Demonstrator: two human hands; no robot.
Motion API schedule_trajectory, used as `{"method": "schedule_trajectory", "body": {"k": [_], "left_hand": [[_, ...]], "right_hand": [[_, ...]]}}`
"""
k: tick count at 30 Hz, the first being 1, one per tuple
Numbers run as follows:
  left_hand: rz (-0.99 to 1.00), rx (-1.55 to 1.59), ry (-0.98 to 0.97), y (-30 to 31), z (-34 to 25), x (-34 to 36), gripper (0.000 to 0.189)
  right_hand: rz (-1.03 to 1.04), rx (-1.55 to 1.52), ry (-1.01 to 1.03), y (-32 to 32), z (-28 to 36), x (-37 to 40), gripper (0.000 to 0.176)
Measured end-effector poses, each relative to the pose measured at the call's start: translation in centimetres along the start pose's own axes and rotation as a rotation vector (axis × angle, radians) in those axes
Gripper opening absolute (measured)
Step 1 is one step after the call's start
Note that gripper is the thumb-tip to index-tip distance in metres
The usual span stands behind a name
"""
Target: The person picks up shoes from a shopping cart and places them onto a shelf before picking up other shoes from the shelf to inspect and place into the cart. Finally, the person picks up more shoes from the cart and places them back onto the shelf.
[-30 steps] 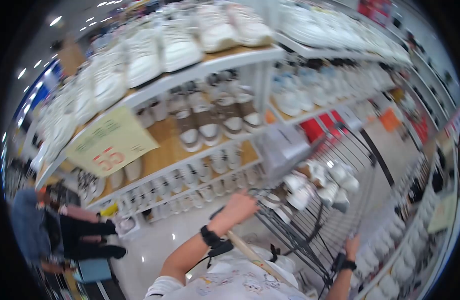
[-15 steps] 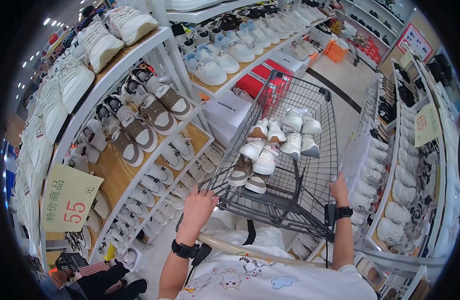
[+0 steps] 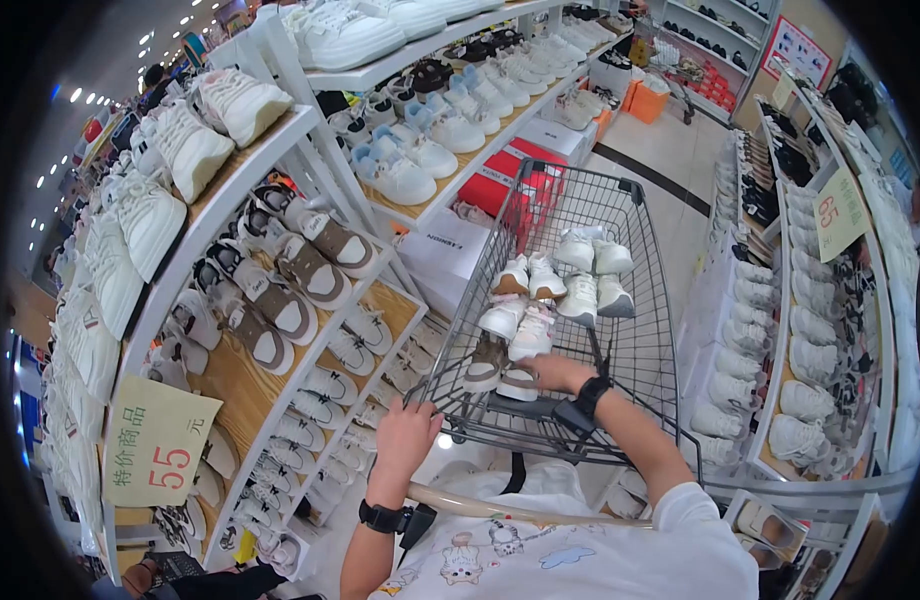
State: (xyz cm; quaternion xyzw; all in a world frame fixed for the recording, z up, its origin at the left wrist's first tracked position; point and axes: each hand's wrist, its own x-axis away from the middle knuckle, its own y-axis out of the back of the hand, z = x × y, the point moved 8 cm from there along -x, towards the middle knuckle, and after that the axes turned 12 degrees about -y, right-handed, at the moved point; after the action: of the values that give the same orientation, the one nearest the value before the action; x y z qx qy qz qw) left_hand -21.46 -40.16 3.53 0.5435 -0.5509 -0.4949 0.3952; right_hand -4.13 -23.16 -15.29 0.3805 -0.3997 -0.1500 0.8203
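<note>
A dark wire shopping cart point(image 3: 670, 330) stands before me, with several white shoes point(image 3: 580, 297) in its basket. At the basket's near left lies a brown and white pair point(image 3: 486, 362). My left hand point(image 3: 408, 430) has its fingers wrapped round the cart's near left rim. My right hand point(image 3: 560, 373) reaches into the basket and touches the right shoe of the brown and white pair; its fingertips are partly hidden, so its grip is unclear. Beside it is a white shoe with pink laces point(image 3: 532, 333).
Shoe shelves with brown and white shoes point(image 3: 255, 320) rise on the left, by a "55" price sign point(image 3: 162, 442). Shelves on the right carry white shoes point(image 3: 805, 400) and a "65" sign point(image 3: 842, 213). Red boxes point(image 3: 495, 180) and a white box point(image 3: 445, 250) sit beyond the cart's left side.
My right hand has left the cart's right side and moved left into the basket, to the brown and white shoe. My left hand stays on the rim. The view has shifted slightly.
</note>
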Motion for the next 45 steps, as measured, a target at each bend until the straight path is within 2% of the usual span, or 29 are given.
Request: {"method": "schedule_trajectory", "body": {"k": [2,3,4,6,8,10,14,18,21,23,32,34,36,39,41,42,44,45], "left_hand": [[-0.002,0.0,0.006,0.2,0.2,-0.2,0.017],[-0.01,0.004,0.0,0.2,0.3,-0.2,0.017],[-0.017,0.01,-0.004,0.2,0.3,-0.2,0.017],[-0.003,-0.012,-0.008,0.0,0.3,-0.2,0.018],[0.011,-0.035,-0.008,0.0,0.5,-0.5,0.019],[0.017,-0.022,-0.006,0.0,0.4,-0.4,0.019],[0.004,-0.007,0.014,-0.1,0.4,-0.2,0.019],[0.001,-0.012,0.011,-0.2,0.1,-0.1,0.019],[0.002,-0.035,-0.004,-0.5,-0.1,-0.1,0.02],[0.0,-0.044,-0.015,-0.5,-0.2,-0.1,0.02],[-0.025,-0.092,-0.004,-0.5,-0.1,-0.2,0.019],[0.027,-0.119,0.008,-0.9,0.0,-0.3,0.015],[0.015,-0.129,0.027,-1.2,0.3,-0.3,0.016],[0.041,-0.111,0.015,-1.6,0.0,-0.2,0.018],[0.043,-0.115,0.04,-1.7,0.1,-0.3,0.019],[0.058,-0.11,0.036,-1.9,0.0,-0.3,0.02],[-0.031,-0.103,0.01,-2.0,-0.1,-0.1,0.02],[-0.033,-0.092,0.002,-1.9,-0.3,-0.3,0.02]], "right_hand": [[0.13,0.034,-0.025,-0.8,1.6,-0.1,0.071],[0.176,0.044,-0.011,-2.5,1.2,-1.6,0.083],[0.174,0.047,-0.01,-3.3,1.2,-2.0,0.083],[0.139,0.261,0.071,-4.1,2.2,-2.7,0.085],[0.175,0.275,0.105,-4.3,3.0,-3.0,0.082],[0.158,0.15,0.066,-5.6,2.1,-4.4,0.079],[0.099,0.294,0.15,-7.1,1.1,-4.6,0.072],[0.094,0.323,0.134,-5.4,1.8,-2.6,0.068],[0.015,0.377,0.217,-5.5,1.9,-2.1,0.064],[-0.002,0.433,0.388,-6.2,2.5,-2.2,0.061],[-0.207,0.514,0.23,-5.1,1.7,-2.2,0.041],[-0.233,0.516,0.241,-5.2,1.7,-2.6,0.036],[-0.287,0.493,0.331,-6.7,0.8,-4.0,0.038],[-0.241,0.468,0.341,-5.7,1.8,-3.2,0.044],[-0.155,0.258,0.163,-3.9,1.1,-2.8,0.05],[-0.152,0.273,0.178,-3.1,1.5,-1.9,0.05],[-0.178,0.143,0.211,-1.0,1.7,-0.2,0.056],[-0.172,0.149,0.168,-0.4,1.3,0.3,0.055]]}}
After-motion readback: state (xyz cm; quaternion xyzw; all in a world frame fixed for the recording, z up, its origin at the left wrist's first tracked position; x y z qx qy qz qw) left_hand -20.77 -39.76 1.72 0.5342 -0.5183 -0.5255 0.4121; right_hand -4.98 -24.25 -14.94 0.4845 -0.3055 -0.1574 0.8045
